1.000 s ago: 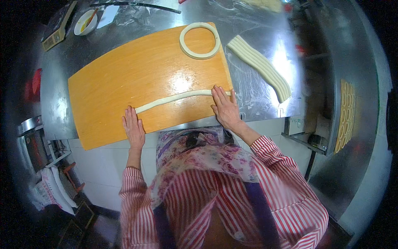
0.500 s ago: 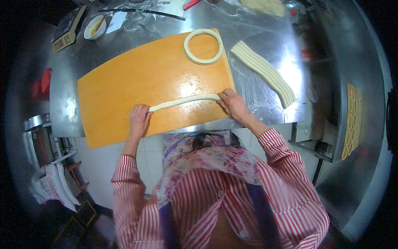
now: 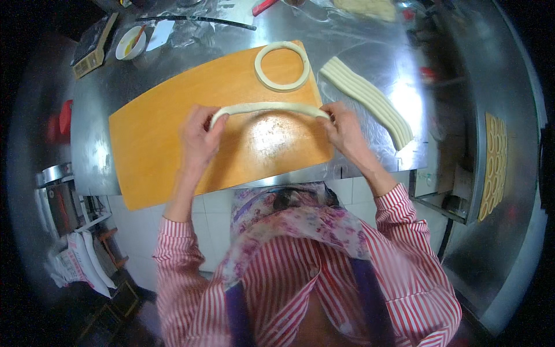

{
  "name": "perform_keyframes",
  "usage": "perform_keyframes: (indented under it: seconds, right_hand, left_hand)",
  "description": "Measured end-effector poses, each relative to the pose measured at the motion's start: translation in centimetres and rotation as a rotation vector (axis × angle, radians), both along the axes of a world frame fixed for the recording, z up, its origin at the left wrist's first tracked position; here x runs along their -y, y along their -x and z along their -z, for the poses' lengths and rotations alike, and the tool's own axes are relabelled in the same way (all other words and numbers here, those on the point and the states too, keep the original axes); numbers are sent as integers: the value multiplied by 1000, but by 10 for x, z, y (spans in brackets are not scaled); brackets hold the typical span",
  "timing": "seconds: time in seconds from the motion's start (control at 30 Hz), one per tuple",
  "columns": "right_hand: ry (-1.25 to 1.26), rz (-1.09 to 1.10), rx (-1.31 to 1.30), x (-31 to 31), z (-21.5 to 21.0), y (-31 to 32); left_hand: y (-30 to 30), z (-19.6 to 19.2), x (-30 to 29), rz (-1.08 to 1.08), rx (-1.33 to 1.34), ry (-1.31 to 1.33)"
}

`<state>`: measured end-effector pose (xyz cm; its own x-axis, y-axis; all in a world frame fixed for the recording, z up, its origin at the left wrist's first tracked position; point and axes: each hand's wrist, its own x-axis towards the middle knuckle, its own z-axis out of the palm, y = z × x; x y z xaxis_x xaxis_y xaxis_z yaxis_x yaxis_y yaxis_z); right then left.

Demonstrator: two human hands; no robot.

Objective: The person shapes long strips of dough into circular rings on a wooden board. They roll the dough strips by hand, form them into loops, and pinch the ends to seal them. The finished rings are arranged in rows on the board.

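A pale strip of dough (image 3: 269,107) is stretched between my two hands, lifted off the wooden board (image 3: 167,127) with its shadow falling below. My left hand (image 3: 199,133) pinches one end between thumb and fingers. The other end is gripped by my right hand (image 3: 344,130), near the board's right edge. Beyond the strip, a dough ring (image 3: 259,68) lies flat at the board's far right corner. To the right of the board, several dough strips (image 3: 367,97) lie side by side on the metal table (image 3: 352,46).
At the far left stand a white bowl (image 3: 121,51) with yellow liquid and a brush, a white card (image 3: 160,34) and a scale (image 3: 89,55). A long dark rod (image 3: 202,22) lies behind the board. More dough (image 3: 367,8) sits at the back. A tray of dough rings (image 3: 494,168) is at far right.
Both hands have raised the dough strip from the board and moved it away from my body. The strip now spans a little wider, with its left end bent downward.
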<state>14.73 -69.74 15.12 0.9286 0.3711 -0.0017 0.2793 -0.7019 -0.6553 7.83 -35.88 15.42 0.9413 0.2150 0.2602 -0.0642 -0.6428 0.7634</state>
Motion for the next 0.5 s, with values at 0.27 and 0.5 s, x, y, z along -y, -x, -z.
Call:
perform_keyframes:
  seconds: [0.27, 0.5]
  right_hand:
    - [-1041, 367, -1192, -85, 100, 55]
    - [-568, 181, -993, -37, 107, 73]
  left_hand:
    - [-100, -113, 80, 273, -345, -155]
    - [-82, -17, 91, 7, -401, 565]
